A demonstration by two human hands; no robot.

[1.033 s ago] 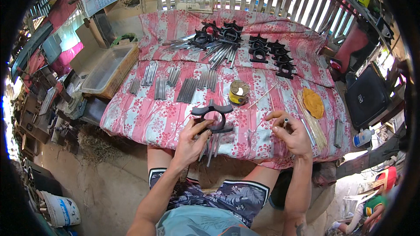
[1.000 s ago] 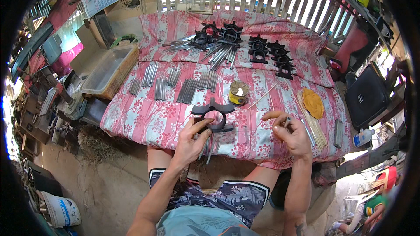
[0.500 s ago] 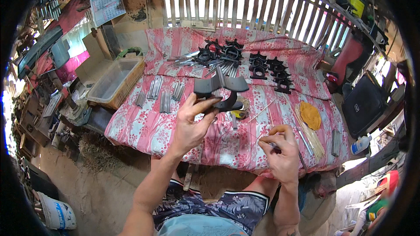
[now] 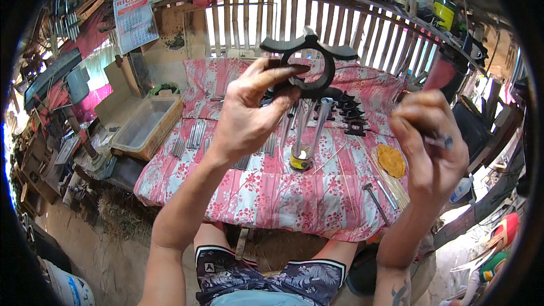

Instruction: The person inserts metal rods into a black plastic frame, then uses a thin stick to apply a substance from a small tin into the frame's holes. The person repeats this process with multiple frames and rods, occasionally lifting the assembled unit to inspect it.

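Pink floral tablecloth point(image 4: 272, 192) below. Left hand point(image 4: 249, 116) grips black ring part point(image 4: 309, 59); right hand point(image 4: 425, 136), at 3 o'clock, pinches small pin point(image 4: 445, 140). Steady the ring before inserting.

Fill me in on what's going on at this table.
A person seated at a table with a pink flowered cloth holds up a black ring-shaped part with two curved arms in the left hand; metal rods hang from it. The right hand is raised beside it, pinching a small dark piece too small to make out. On the cloth lie rows of metal rods, more black parts, a small yellow tin and a hammer.
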